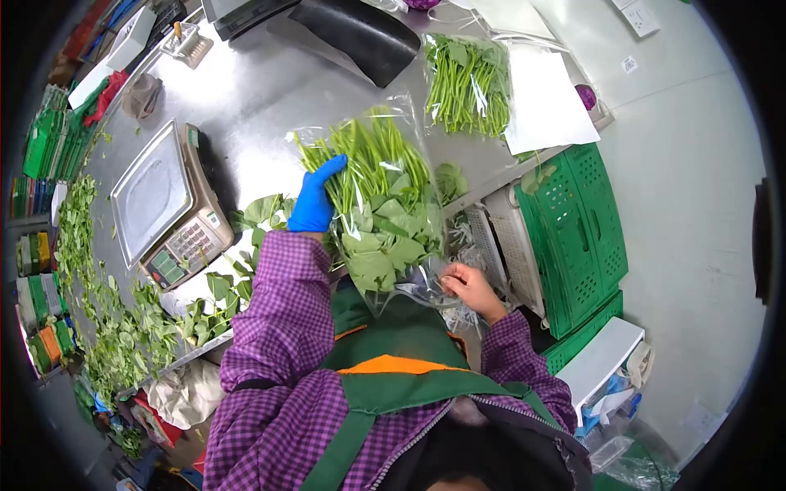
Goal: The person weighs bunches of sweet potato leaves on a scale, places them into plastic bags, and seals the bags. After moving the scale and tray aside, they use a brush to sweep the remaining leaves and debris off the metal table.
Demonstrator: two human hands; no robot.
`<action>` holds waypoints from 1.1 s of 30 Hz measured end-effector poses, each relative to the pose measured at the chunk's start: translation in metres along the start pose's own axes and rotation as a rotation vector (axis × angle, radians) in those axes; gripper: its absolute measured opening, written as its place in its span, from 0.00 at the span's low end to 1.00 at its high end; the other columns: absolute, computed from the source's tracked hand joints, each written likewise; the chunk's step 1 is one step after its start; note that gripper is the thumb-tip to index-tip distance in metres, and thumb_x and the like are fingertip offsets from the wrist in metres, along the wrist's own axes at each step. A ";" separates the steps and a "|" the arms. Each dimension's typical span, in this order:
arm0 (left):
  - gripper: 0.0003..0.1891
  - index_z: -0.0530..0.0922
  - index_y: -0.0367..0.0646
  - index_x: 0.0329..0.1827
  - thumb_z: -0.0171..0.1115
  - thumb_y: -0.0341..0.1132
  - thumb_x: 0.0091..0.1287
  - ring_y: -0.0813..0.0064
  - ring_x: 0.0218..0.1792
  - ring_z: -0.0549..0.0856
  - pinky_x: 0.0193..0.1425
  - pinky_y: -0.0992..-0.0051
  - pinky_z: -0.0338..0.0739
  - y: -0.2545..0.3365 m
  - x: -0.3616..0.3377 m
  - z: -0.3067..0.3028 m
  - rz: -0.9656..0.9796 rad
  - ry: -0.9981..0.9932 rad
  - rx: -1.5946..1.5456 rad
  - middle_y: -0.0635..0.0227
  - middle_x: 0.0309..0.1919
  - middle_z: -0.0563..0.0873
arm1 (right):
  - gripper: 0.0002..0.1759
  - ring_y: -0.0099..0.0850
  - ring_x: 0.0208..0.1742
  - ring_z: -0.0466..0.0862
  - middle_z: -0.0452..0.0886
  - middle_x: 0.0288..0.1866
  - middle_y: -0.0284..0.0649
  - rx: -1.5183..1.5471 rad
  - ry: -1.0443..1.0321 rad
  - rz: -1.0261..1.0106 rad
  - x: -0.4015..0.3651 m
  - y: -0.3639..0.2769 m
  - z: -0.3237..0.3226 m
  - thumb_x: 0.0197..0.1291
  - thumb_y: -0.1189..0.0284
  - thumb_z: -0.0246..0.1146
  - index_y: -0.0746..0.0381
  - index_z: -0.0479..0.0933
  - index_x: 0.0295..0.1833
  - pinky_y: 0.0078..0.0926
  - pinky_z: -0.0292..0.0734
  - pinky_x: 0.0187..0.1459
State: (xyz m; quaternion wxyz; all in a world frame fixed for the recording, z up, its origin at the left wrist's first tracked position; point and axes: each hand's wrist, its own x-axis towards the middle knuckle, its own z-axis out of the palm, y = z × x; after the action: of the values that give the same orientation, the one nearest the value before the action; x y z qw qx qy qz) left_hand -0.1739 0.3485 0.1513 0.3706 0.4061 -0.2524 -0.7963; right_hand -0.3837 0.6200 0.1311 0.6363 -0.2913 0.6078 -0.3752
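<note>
Gloved in blue, the left hand point(315, 196) is gripping a clear bag point(401, 204) of leafy greens by its left side in the head view, its thumb lying over the plastic; its other fingers are mostly hiding, so I cannot tell how they are curling. Bare, the right hand point(468, 288) is pinching the loose plastic at the bag's near right corner between thumb and fingers. The bag is hanging over the near edge of the metal surface point(270, 123), in front of the person's green apron point(393, 368), with pale stems pointing far and broad leaves lying near.

Beyond it, on the far right, a second bagged bunch point(467, 86) is resting beside a white sheet point(548, 98). To the left, a scale point(173, 200) is standing on the surface, and loose greens point(123, 327) are spreading along its left and near sides. To the right, a green crate point(573, 237) is standing beside the surface.
</note>
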 end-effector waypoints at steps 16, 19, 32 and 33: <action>0.18 0.81 0.41 0.45 0.65 0.47 0.63 0.82 0.30 0.78 0.34 0.82 0.70 -0.064 -0.144 -0.043 -0.406 0.194 0.263 0.72 0.33 0.84 | 0.06 0.17 0.27 0.72 0.75 0.27 0.29 0.013 0.238 -0.071 0.013 -0.004 -0.018 0.66 0.73 0.58 0.65 0.75 0.42 0.16 0.68 0.31; 0.14 0.80 0.42 0.39 0.67 0.43 0.62 0.84 0.27 0.76 0.32 0.83 0.70 -0.074 -0.123 -0.027 -0.280 0.198 0.138 0.75 0.28 0.81 | 0.06 0.16 0.27 0.71 0.75 0.26 0.28 0.004 0.225 -0.132 0.013 -0.018 -0.015 0.66 0.73 0.58 0.65 0.76 0.41 0.16 0.67 0.31; 0.10 0.82 0.41 0.42 0.62 0.39 0.67 0.84 0.28 0.78 0.34 0.83 0.73 -0.137 -0.163 -0.023 -0.257 0.038 0.106 0.75 0.28 0.82 | 0.12 0.18 0.31 0.77 0.79 0.35 0.31 0.124 0.376 -0.136 0.001 0.013 -0.051 0.62 0.75 0.62 0.66 0.74 0.50 0.14 0.72 0.36; 0.12 0.82 0.40 0.44 0.62 0.39 0.67 0.84 0.29 0.80 0.34 0.83 0.74 -0.144 -0.170 -0.027 -0.273 -0.019 0.121 0.74 0.30 0.84 | 0.14 0.18 0.32 0.77 0.80 0.37 0.32 0.099 0.350 -0.145 -0.004 0.012 -0.050 0.61 0.76 0.62 0.66 0.73 0.52 0.15 0.73 0.36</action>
State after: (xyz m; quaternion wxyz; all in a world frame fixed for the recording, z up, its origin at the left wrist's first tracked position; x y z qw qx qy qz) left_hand -0.1396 0.5673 0.1133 0.2313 0.4509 -0.2458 -0.8263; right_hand -0.4317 0.6345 0.1190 0.5058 -0.2332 0.6673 -0.4945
